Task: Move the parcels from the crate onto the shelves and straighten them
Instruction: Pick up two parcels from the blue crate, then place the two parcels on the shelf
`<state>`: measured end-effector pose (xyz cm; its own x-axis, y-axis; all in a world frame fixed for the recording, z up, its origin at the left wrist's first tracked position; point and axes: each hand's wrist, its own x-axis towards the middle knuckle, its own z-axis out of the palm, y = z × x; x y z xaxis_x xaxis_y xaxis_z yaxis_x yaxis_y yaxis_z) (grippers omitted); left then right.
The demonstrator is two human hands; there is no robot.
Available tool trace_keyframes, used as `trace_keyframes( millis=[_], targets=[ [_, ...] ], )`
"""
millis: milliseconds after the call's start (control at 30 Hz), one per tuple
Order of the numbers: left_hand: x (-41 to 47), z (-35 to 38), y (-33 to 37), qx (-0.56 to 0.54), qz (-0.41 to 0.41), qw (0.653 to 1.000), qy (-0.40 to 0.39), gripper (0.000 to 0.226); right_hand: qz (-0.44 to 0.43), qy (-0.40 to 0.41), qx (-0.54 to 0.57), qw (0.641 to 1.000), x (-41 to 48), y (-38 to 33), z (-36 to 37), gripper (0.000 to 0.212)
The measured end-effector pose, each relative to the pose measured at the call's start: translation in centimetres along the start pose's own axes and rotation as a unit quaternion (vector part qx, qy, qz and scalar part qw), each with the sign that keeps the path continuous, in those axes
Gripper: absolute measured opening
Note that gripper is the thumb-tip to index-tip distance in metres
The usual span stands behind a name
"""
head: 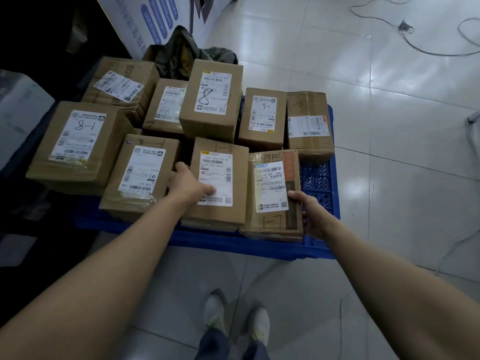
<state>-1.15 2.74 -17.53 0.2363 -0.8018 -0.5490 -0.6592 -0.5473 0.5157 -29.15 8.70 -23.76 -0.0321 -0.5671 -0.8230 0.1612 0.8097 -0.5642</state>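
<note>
A blue plastic crate (318, 183) on the floor holds several brown cardboard parcels with white shipping labels. My left hand (189, 184) grips the left edge of the middle front parcel (220, 203), thumb lying on its label. My right hand (310, 213) holds the right side of the front right parcel marked 1-7 (270, 222), thumb on top near its label. Behind these stand a taller parcel marked 8 (211, 120) and one marked 9-1 (262, 120). A large parcel marked 8-1 (75, 144) sits at the left.
A dark green bag (181, 53) lies behind the crate beside a white and blue sign board (145, 19). Cables (415, 40) trail over the pale tiled floor at the right. Dark shelving shapes fill the left edge. My shoes (233, 318) stand just before the crate.
</note>
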Motion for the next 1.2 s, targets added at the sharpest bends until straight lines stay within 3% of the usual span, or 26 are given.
trace_keyframes(
  millis=[100,233,400,500,800,900,1100,1200],
  targets=[
    [-0.5,0.1,0.4,-0.106,0.008,0.994,-0.035,0.079,-0.025,-0.001,-0.008,1.0,-0.2,-0.1,-0.5,0.063],
    [-1.1,-0.8,0.2,-0.287,-0.053,0.945,-0.147,0.077,-0.053,-0.006,-0.009,0.999,-0.6,-0.2,-0.9,0.062],
    [-1.4,-0.8,-2.3,-0.317,-0.087,0.931,-0.157,0.083,-0.046,-0.032,-0.01,0.998,-0.9,-0.3,-1.6,0.055],
    [-2.2,-0.8,-2.5,-0.328,-0.078,0.918,-0.209,0.056,-0.045,-0.042,-0.008,0.998,-1.8,-1.1,-2.0,0.05],
    [-4.4,-6.7,1.6,-0.416,-0.01,0.879,-0.233,0.063,-0.063,-0.086,0.047,0.993,-8.4,-6.2,-2.0,0.045],
    [-5.5,-10.1,3.7,-0.433,0.031,0.869,-0.236,0.072,-0.106,-0.084,0.023,0.991,-11.3,-9.9,-0.9,0.051],
    [-8.6,-19.0,7.2,-0.454,0.135,0.857,-0.202,0.058,-0.197,-0.102,-0.004,0.975,-15.7,-17.0,3.1,0.052],
    [-9.7,-23.7,6.8,-0.466,0.176,0.856,-0.139,0.083,-0.235,-0.11,-0.036,0.965,-16.6,-20.1,6.1,0.067]
  ],
)
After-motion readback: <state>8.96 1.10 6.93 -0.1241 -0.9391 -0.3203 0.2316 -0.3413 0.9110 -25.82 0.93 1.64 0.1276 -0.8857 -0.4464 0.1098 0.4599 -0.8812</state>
